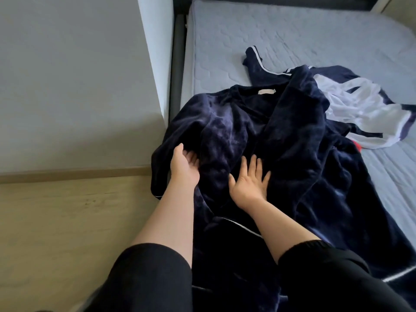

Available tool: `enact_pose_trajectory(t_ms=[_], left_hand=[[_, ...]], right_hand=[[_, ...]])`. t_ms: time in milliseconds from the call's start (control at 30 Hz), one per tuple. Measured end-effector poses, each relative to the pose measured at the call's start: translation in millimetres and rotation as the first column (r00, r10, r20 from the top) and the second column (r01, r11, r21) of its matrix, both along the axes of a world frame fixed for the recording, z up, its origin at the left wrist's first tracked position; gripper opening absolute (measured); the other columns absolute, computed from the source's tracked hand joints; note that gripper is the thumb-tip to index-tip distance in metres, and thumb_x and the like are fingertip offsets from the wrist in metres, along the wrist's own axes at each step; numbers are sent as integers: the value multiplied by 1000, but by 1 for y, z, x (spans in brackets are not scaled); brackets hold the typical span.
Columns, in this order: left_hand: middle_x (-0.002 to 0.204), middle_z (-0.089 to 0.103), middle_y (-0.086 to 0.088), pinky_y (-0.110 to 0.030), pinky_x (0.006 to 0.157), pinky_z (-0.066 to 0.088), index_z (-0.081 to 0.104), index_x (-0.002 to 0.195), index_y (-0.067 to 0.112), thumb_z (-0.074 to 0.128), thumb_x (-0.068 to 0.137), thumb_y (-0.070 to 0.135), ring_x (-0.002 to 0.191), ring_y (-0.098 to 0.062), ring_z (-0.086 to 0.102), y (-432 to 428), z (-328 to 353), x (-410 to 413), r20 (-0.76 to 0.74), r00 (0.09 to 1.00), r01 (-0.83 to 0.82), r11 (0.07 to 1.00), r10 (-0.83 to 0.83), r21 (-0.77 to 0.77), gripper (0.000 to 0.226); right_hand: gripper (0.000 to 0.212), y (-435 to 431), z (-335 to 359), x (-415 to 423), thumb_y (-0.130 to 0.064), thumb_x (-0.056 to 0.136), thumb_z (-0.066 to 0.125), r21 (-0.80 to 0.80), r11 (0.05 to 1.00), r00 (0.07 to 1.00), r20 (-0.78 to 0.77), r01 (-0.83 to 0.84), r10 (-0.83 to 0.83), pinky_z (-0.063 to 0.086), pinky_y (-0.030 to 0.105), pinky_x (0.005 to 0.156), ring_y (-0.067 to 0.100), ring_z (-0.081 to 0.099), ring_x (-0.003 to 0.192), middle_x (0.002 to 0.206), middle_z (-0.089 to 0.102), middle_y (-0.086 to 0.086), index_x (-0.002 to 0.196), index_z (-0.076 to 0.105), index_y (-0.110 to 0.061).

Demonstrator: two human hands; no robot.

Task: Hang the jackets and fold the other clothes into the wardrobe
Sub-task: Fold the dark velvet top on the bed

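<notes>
A dark navy fleece robe [292,136] with white piping lies spread on the corner of the bed, its neck label facing away from me. My left hand [183,164] touches the robe's left sleeve near the bed's edge, fingers relaxed and partly tucked against the fabric. My right hand [248,183] lies flat on the robe's front with fingers spread. A white garment with navy trim [364,109] sits crumpled behind the robe on the right, partly under it.
The light blue quilted mattress [292,37] stretches away behind the clothes. A grey wall [67,86] and wooden floor [67,221] lie to the left of the bed's dark frame [177,64]. Something red [358,147] peeks out beside the white garment.
</notes>
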State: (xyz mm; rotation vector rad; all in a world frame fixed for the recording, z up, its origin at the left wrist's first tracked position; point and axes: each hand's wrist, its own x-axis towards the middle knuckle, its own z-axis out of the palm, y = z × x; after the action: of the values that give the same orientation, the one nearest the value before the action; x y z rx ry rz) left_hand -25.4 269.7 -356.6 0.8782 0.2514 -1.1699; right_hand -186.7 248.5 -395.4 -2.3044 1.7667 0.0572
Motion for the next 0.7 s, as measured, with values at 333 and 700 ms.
enact_pose_trajectory(t_ms=[333, 700], left_hand=[[110, 66, -14, -45, 92, 48, 61, 116, 14, 61, 87, 45, 104, -33, 61, -14, 2, 38, -304, 933, -248, 957, 194, -152, 42], [112, 61, -7, -38, 89, 42, 59, 113, 19, 65, 85, 35, 97, -30, 57, 9, 38, 97, -252, 816, -547, 836, 521, -45, 33]], right_hand=[[73, -4, -8, 3, -52, 97, 21, 41, 999, 1000, -21, -12, 13, -13, 52, 113, 25, -21, 144, 158, -20, 10, 152, -10, -16], [74, -9, -8, 2, -54, 96, 22, 80, 997, 1000, -3, -16, 16, -15, 51, 112, 24, -23, 144, 157, -23, 9, 152, -11, -18]])
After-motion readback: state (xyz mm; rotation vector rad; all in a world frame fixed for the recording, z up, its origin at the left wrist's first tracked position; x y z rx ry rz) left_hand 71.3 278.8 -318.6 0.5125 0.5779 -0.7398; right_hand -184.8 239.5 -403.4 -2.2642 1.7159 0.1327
